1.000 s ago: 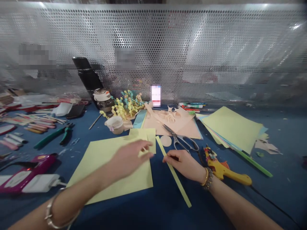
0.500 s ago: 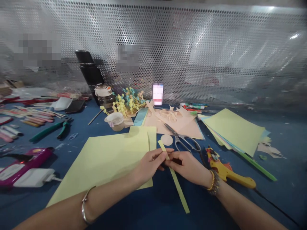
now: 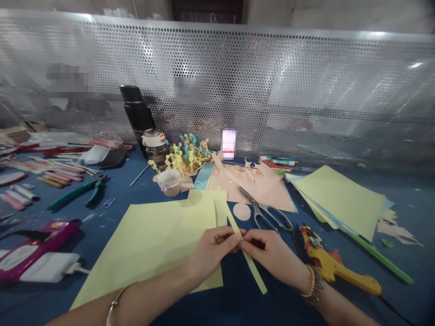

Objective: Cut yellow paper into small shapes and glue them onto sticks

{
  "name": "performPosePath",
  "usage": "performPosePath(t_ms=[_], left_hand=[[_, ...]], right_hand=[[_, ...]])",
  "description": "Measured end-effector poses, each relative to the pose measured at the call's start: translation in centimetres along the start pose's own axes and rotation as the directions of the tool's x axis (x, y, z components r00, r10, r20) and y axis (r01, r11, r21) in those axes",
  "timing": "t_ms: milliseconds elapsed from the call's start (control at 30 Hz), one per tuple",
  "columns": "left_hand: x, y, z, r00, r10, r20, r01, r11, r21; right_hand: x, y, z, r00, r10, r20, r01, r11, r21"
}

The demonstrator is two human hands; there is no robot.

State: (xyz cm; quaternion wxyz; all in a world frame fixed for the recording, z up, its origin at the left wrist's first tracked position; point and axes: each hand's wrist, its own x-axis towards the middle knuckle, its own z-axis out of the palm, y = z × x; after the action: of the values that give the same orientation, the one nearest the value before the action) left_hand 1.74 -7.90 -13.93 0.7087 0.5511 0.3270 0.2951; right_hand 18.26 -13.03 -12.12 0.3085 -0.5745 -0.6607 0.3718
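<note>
**A:** ok so where's the paper strip in this shot, and what are the hands up to?

**B:** The pale yellow paper strip runs diagonally across the hands. The left hand and right hand are both closed on it, fingertips pinched together and almost touching. The left one sits over the bottom edge of a big pale yellow paper sheet.

**A:** anything crowding them?

**B:** Kinda! Big orange-handled scissors lie just above the right hand, next to a round paper disc. A yellow glue gun sits just to the right, and past that there's a stack of coloured paper. Further back are peach paper cut-outs, little yellow and blue paper figures, a glass jar and a black flask. Green pliers are off to the left.

**A:** and the room?

**B:** Dark blue counter with scraps on it, and a perforated metal panel behind, pale wall above that.

**A:** any readable labels?

**B:** Nope, the patches on the panel are blurred out, and I can't make out any writing.
</note>
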Motion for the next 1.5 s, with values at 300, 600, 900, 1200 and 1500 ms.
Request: performPosePath(t_ms=[300, 600, 900, 1200, 1500], left_hand=[[0.5, -0.1, 0.1, 0.992, -0.002, -0.125, -0.016, 0.989, -0.144], [2.1, 1.6, -0.3, 0.961, -0.057, -0.270, -0.007, 0.973, -0.231], [3.6, 2.4, 1.0, 0.964, -0.029, -0.266, -0.073, 0.928, -0.366], [2.7, 1.0, 1.4, 0.978, 0.024, -0.207, -0.076, 0.966, -0.245], [3.0, 0.4, 0.9, 0.973, 0.015, -0.232, -0.055, 0.985, -0.166]], right_hand=[[0.7, 0.2, -0.4, 0.985, -0.133, -0.109, 0.128, 0.991, -0.051], [0.6, 0.9, -1.4, 0.863, -0.477, -0.167, 0.401, 0.848, -0.346], [1.3, 0.0, -2.4, 0.754, -0.639, -0.151, 0.482, 0.695, -0.535], [1.2, 1.6, -1.6, 0.722, -0.617, -0.312, 0.464, 0.767, -0.442], [0.8, 1.3, -1.7, 0.830, -0.398, -0.391, 0.355, 0.917, -0.179]])
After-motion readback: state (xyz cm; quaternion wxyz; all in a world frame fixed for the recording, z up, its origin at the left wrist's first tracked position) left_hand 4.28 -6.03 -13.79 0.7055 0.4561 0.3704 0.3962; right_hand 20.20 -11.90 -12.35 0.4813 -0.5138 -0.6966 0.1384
